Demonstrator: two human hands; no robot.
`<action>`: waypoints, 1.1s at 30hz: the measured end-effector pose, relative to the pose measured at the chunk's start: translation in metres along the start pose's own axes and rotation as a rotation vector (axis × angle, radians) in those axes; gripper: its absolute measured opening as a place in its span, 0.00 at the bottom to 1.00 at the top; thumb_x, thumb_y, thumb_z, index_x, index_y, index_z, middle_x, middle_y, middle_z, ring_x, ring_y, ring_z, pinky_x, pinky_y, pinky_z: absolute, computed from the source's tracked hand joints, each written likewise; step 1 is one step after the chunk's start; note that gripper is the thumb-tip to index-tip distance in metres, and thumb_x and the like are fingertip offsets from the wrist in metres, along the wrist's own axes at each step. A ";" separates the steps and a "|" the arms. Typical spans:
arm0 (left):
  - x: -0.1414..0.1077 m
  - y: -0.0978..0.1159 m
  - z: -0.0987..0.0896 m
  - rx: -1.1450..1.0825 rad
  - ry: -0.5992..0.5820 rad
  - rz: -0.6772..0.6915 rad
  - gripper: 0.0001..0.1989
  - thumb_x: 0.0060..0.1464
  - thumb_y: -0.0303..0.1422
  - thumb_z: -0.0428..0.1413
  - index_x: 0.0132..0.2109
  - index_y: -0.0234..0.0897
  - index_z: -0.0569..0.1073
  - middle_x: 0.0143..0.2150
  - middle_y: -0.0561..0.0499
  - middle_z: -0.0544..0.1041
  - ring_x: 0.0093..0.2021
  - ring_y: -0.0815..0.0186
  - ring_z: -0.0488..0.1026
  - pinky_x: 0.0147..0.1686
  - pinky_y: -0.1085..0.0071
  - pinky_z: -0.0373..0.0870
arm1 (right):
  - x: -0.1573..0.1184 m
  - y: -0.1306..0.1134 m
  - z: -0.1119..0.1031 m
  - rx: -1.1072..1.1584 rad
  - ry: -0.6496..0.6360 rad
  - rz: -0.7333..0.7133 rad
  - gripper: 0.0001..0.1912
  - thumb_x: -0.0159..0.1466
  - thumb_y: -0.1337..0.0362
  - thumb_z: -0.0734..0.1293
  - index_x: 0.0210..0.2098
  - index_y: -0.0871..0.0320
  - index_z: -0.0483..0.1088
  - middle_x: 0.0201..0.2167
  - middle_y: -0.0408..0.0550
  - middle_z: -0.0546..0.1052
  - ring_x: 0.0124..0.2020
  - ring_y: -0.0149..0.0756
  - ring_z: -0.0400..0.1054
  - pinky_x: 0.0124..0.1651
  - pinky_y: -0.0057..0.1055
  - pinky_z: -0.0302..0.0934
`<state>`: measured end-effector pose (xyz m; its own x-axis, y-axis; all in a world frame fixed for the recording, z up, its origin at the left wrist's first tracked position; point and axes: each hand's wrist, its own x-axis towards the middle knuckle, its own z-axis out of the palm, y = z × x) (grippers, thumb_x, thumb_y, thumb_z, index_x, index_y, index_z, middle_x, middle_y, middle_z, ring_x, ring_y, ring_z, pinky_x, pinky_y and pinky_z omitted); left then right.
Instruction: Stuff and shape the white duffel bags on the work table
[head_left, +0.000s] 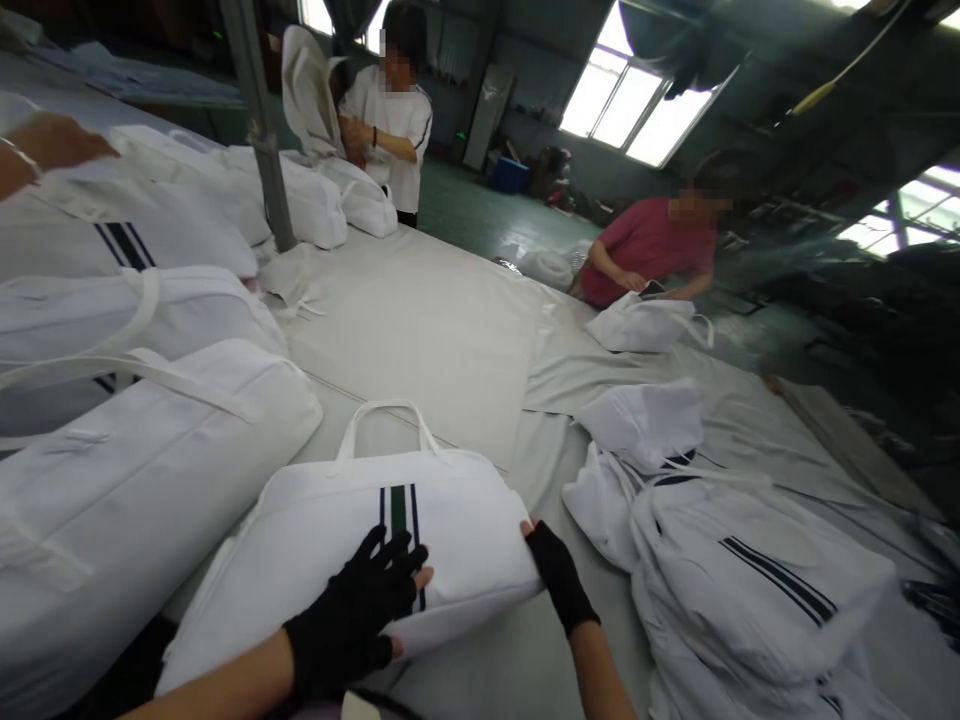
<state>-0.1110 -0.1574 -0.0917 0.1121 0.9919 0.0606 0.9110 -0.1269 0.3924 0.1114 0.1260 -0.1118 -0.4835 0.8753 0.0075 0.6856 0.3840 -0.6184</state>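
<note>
A white bag (465, 515) with a green and dark blue stripe lies in front of me, its handle standing up at the far edge. My left hand (360, 605), in a black fingerless glove, rests on the bag's face over the stripe with its fingers spread. At the bag's right end, my right hand (553, 568), gloved the same way, touches the side edge. Its fingers are mostly hidden, so whether they grip the fabric is unclear.
Large white bags (172, 450) crowd the left side. More limp white bags (750, 570) lie at right. A metal post (262, 130) rises from the table (427, 330). Two people handle bags across the table; another person's hand (64, 145) reaches in at far left.
</note>
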 end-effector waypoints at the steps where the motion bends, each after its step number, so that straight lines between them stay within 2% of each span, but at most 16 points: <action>1: -0.012 -0.001 0.002 0.033 0.053 0.071 0.41 0.56 0.43 0.54 0.71 0.47 0.44 0.70 0.49 0.51 0.69 0.49 0.48 0.65 0.44 0.43 | -0.023 0.006 0.003 -0.011 -0.011 0.036 0.33 0.59 0.38 0.59 0.42 0.61 0.75 0.40 0.57 0.79 0.43 0.45 0.74 0.44 0.38 0.70; 3: -0.030 -0.002 0.004 0.099 0.174 0.102 0.38 0.58 0.45 0.52 0.71 0.46 0.46 0.69 0.49 0.55 0.67 0.53 0.54 0.66 0.51 0.47 | -0.063 0.015 0.004 -0.043 -0.034 0.155 0.35 0.59 0.38 0.59 0.46 0.63 0.74 0.43 0.58 0.78 0.46 0.47 0.73 0.46 0.38 0.70; 6: -0.035 -0.004 0.000 0.173 0.211 -0.128 0.38 0.58 0.44 0.52 0.71 0.42 0.47 0.69 0.46 0.54 0.67 0.52 0.54 0.64 0.53 0.53 | -0.080 -0.006 -0.016 -0.175 -0.124 0.208 0.37 0.61 0.39 0.56 0.52 0.65 0.71 0.49 0.61 0.75 0.51 0.49 0.71 0.52 0.43 0.67; 8: -0.029 -0.004 -0.003 0.208 0.187 -0.204 0.39 0.57 0.42 0.53 0.71 0.42 0.47 0.70 0.45 0.51 0.67 0.49 0.54 0.63 0.49 0.53 | -0.060 -0.050 -0.041 -0.316 -0.070 -0.024 0.36 0.64 0.43 0.55 0.57 0.67 0.67 0.56 0.64 0.69 0.58 0.53 0.64 0.59 0.50 0.59; 10: -0.024 -0.002 -0.001 0.235 0.181 -0.174 0.39 0.56 0.41 0.54 0.71 0.43 0.48 0.70 0.45 0.51 0.67 0.47 0.54 0.63 0.47 0.51 | -0.036 -0.104 -0.063 -0.387 0.149 -0.316 0.35 0.67 0.48 0.54 0.63 0.68 0.58 0.63 0.62 0.61 0.66 0.53 0.52 0.66 0.57 0.45; 12: -0.025 -0.001 0.006 0.256 0.160 -0.175 0.40 0.55 0.42 0.54 0.71 0.43 0.48 0.70 0.45 0.51 0.67 0.47 0.53 0.64 0.47 0.50 | -0.025 -0.146 -0.065 -0.318 0.325 -0.446 0.31 0.69 0.54 0.53 0.67 0.64 0.50 0.66 0.58 0.56 0.68 0.48 0.46 0.67 0.53 0.43; 13: -0.027 -0.001 0.011 0.267 0.149 -0.186 0.39 0.55 0.42 0.54 0.70 0.43 0.49 0.70 0.45 0.50 0.68 0.47 0.52 0.64 0.47 0.49 | -0.028 -0.156 -0.055 -0.287 0.393 -0.453 0.32 0.69 0.56 0.51 0.68 0.63 0.46 0.67 0.57 0.54 0.69 0.49 0.43 0.68 0.55 0.42; 15: -0.030 -0.003 0.025 0.291 0.142 -0.193 0.38 0.56 0.42 0.53 0.70 0.44 0.49 0.70 0.44 0.51 0.68 0.48 0.51 0.65 0.47 0.48 | -0.043 -0.152 -0.014 -0.294 0.356 -0.473 0.36 0.68 0.53 0.53 0.70 0.60 0.38 0.69 0.56 0.48 0.70 0.55 0.36 0.66 0.61 0.38; 16: -0.031 -0.005 0.032 0.304 0.150 -0.184 0.38 0.56 0.42 0.53 0.70 0.45 0.50 0.70 0.44 0.51 0.68 0.48 0.52 0.65 0.47 0.47 | -0.052 -0.141 0.011 -0.325 0.256 -0.523 0.35 0.68 0.52 0.54 0.70 0.55 0.40 0.69 0.53 0.49 0.70 0.56 0.35 0.65 0.63 0.41; 17: -0.030 -0.008 0.039 0.316 0.160 -0.171 0.37 0.56 0.41 0.52 0.70 0.45 0.50 0.70 0.43 0.51 0.68 0.47 0.52 0.65 0.48 0.47 | -0.059 -0.128 0.036 -0.351 0.080 -0.538 0.34 0.67 0.52 0.56 0.70 0.53 0.43 0.69 0.52 0.50 0.70 0.55 0.38 0.65 0.63 0.42; 18: -0.028 -0.010 0.044 0.324 0.170 -0.160 0.36 0.57 0.40 0.52 0.70 0.46 0.51 0.70 0.42 0.51 0.67 0.47 0.52 0.65 0.48 0.47 | -0.063 -0.116 0.057 -0.380 -0.067 -0.495 0.35 0.66 0.51 0.58 0.69 0.53 0.46 0.68 0.53 0.50 0.69 0.56 0.40 0.65 0.64 0.41; 20: -0.022 -0.014 0.049 0.328 0.175 -0.161 0.36 0.56 0.38 0.52 0.70 0.46 0.51 0.70 0.41 0.50 0.67 0.47 0.52 0.64 0.47 0.47 | -0.062 -0.103 0.082 -0.384 -0.214 -0.406 0.34 0.66 0.50 0.59 0.68 0.56 0.50 0.68 0.56 0.51 0.69 0.56 0.41 0.66 0.63 0.36; 23: -0.014 -0.015 0.039 0.308 0.163 -0.185 0.37 0.55 0.36 0.53 0.70 0.44 0.51 0.70 0.40 0.49 0.67 0.45 0.52 0.63 0.46 0.48 | -0.049 -0.116 0.079 -0.322 -0.282 -0.416 0.32 0.67 0.50 0.57 0.67 0.58 0.53 0.66 0.58 0.55 0.68 0.54 0.45 0.66 0.63 0.33; 27: -0.020 -0.021 0.011 0.311 0.192 -0.228 0.36 0.57 0.39 0.52 0.70 0.45 0.52 0.70 0.44 0.53 0.68 0.48 0.52 0.64 0.45 0.48 | -0.053 -0.138 0.071 -0.265 -0.224 -0.499 0.33 0.67 0.50 0.58 0.68 0.52 0.48 0.68 0.52 0.53 0.69 0.51 0.43 0.68 0.60 0.32; 31: -0.046 -0.045 0.003 0.376 0.355 -0.487 0.32 0.57 0.41 0.52 0.67 0.41 0.58 0.70 0.38 0.50 0.68 0.38 0.46 0.60 0.36 0.47 | -0.061 -0.125 0.081 -0.275 -0.303 -0.545 0.34 0.65 0.47 0.59 0.67 0.50 0.50 0.69 0.50 0.50 0.69 0.50 0.43 0.69 0.58 0.34; 33: -0.055 -0.056 0.007 0.383 0.366 -0.527 0.30 0.57 0.40 0.53 0.65 0.40 0.62 0.70 0.36 0.51 0.67 0.35 0.47 0.59 0.35 0.49 | -0.052 -0.112 0.079 -0.290 -0.300 -0.532 0.31 0.67 0.48 0.58 0.66 0.53 0.55 0.67 0.50 0.54 0.68 0.47 0.46 0.69 0.55 0.36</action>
<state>-0.1652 -0.2050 -0.1230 -0.4559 0.8445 0.2810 0.8895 0.4432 0.1112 0.0162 0.0142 -0.1050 -0.8970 0.4419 0.0079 0.4108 0.8401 -0.3543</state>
